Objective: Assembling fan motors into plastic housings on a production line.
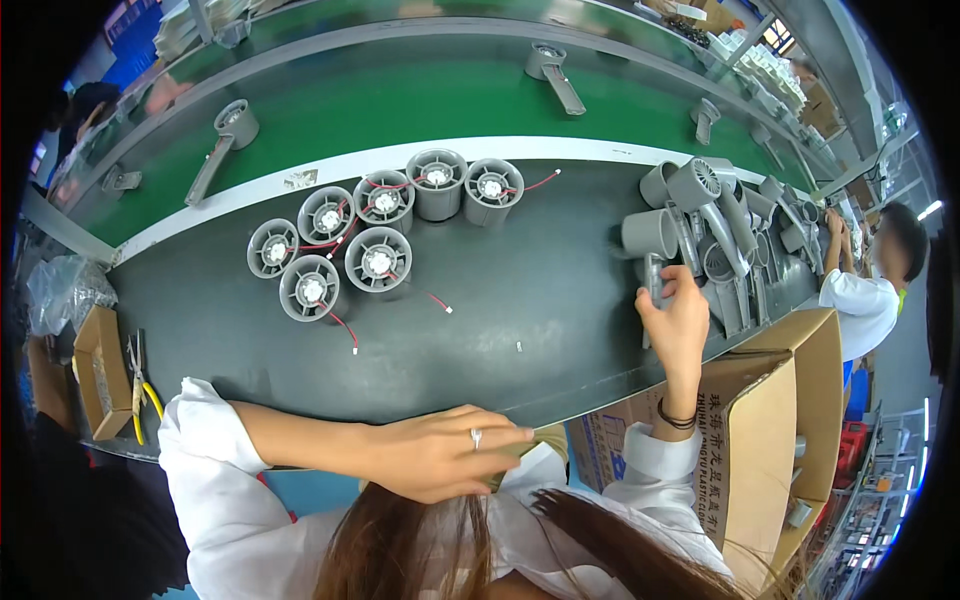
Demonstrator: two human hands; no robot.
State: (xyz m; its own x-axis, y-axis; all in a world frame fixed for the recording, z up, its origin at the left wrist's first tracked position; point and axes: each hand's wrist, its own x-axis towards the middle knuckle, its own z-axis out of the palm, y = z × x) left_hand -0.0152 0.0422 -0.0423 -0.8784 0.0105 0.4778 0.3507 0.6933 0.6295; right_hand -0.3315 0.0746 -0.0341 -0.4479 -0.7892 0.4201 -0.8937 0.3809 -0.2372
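the right hand (678,318) is closed around the handle of a grey hair-dryer shell (655,282), fingers wrapped over it and thumb toward the body, at the near edge of a heap of grey shells (715,225) on the dark worktop (530,330). the shell in the grip stands at the heap's left rim, with its barrel just above the fingers and touching its neighbours. the left hand (440,452) lies low at the table's near edge, fingers loosely curled with a ring showing; it seems to rest on or against something small and yellowish, but i cannot tell whether it holds anything.

to do this pick well, i judge the hold should sit high on the handle, close under the barrel, so the shell does not swing. the neighbours lean on one another just beyond the fingers, so a lift straight up and then toward the body looks safer than a sideways drag, which could topple the heap.

well to the left of the grip stands a cluster of grey fan motors (378,258) with red wires (340,322); loose leads trail across the top between the two hands and could snag. a cardboard box (770,400) sits open below the right wrist.
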